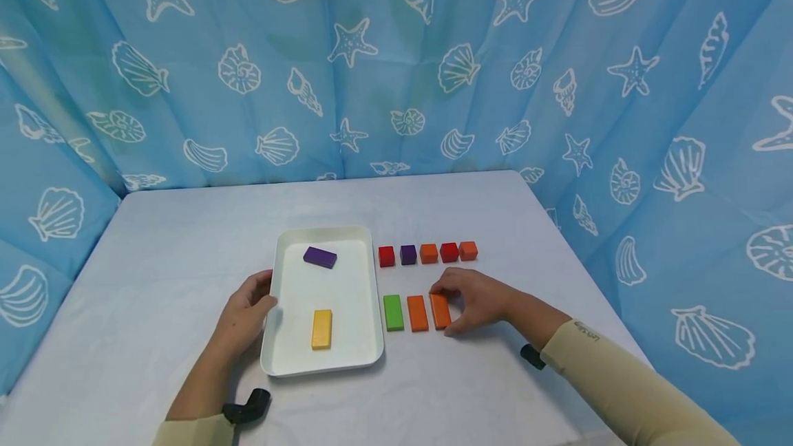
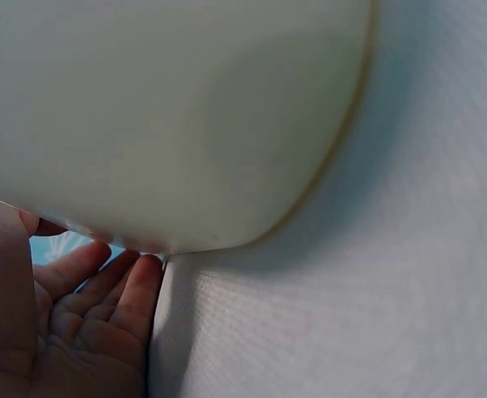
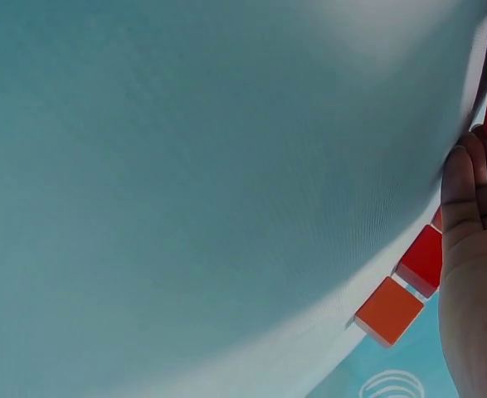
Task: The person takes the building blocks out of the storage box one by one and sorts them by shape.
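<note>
A white tray (image 1: 353,281) lies on the table, a purple block (image 1: 320,257) and a yellow block (image 1: 321,330) inside it. My left hand (image 1: 244,312) grips the tray's left side, thumb at the rim and fingers against the outer wall. The left wrist view shows those fingers touching the tray wall (image 2: 185,149) from below. To the right of the tray, my right hand (image 1: 473,298) pinches an orange block (image 1: 440,312) between thumb and fingers at its two ends. Another orange block (image 1: 418,313) and a green block (image 1: 393,312) lie left of it.
Behind the blocks runs a row of small cubes: a red cube (image 1: 387,256), a purple cube (image 1: 407,255), an orange cube (image 1: 429,253) and more red and orange ones. A blue shell-patterned curtain (image 1: 372,88) borders the white-covered table (image 1: 186,239).
</note>
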`<state>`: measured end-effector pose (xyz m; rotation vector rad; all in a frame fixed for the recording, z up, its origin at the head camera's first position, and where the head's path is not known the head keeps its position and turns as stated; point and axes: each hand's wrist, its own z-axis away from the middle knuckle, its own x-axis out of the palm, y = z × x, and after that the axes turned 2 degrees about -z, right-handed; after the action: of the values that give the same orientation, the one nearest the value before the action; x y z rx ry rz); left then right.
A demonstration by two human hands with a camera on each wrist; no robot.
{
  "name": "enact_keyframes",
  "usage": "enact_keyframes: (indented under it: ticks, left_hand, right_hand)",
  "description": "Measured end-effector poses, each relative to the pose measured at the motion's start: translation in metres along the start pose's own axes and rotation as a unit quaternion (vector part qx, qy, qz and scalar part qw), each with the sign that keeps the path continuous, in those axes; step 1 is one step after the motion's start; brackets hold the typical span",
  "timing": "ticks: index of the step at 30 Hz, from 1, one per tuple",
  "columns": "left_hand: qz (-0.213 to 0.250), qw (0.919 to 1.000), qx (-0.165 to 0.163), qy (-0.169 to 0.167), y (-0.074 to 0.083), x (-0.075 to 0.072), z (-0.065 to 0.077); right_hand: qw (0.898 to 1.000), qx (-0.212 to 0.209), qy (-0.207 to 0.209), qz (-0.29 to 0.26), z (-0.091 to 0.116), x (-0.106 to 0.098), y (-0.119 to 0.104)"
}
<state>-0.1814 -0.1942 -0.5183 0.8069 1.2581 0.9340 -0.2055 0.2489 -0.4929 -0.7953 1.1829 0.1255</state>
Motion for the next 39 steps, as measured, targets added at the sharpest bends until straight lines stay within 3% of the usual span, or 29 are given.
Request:
enact_keyframes:
  ticks: [28,39]
  left_hand:
    - [0.002,0.9999,0.015,0.001,-0.001,-0.002,0.0]
    - [-0.005,1.0,0.003,0.006,-0.002,0.0,-0.001]
  right_hand:
    - [1.0,0.014,0.001,-0.012,0.0,-0.001,0.003]
    - [0.999,-0.03,0.013,-0.043,-0.015,-0.022,-0.015]
